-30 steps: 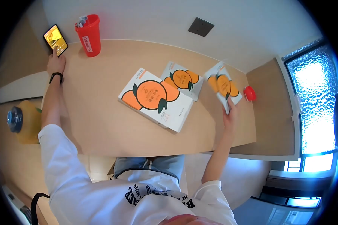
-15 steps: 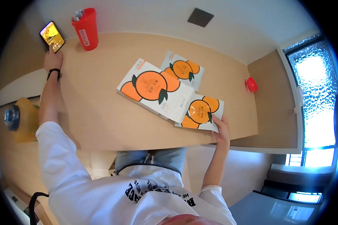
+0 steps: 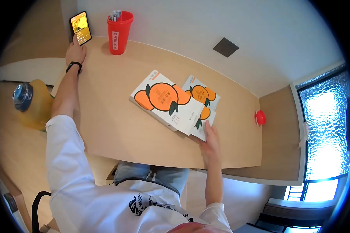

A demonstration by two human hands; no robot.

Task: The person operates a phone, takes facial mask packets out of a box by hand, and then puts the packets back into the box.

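Observation:
At the table's far left, my left hand (image 3: 76, 53) reaches a lit phone (image 3: 81, 28) leaning upright, one finger stretched onto its screen. My right hand (image 3: 210, 136) pinches the edge of a white sachet (image 3: 201, 128) printed with oranges. Part of that sachet is hidden at the right end of a larger white box (image 3: 165, 101) with the same print; whether it is inside or beneath the box I cannot tell. Another orange-print sachet (image 3: 202, 93) lies behind, next to the box.
A red cup (image 3: 119, 35) with small packets in it stands by the wall on the wooden table (image 3: 109, 97). A small red round object (image 3: 260, 117) is near the right side panel. Left of my arm is a big yellow bottle (image 3: 38, 105).
My right hand has brought the sachet from the right side of the table to the box, where more of it is now covered. The view has turned slightly; my left hand stays at the phone.

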